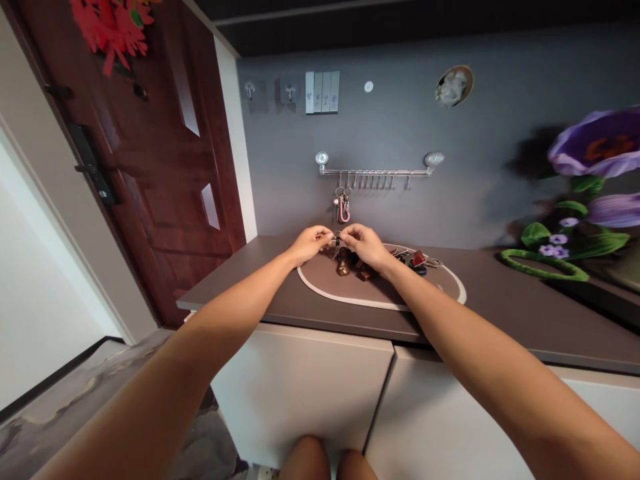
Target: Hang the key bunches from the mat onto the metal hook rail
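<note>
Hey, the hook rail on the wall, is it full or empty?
The hook rail is neither, only partly used: a key bunch with a pink clip hangs near its left end, and the hooks farther right are bare.

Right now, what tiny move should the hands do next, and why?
Maybe lift the small ring a little toward the rail: the left hand and right hand both have their fingertips at it, and the rail has bare hooks beside the hanging pink clip.
</note>
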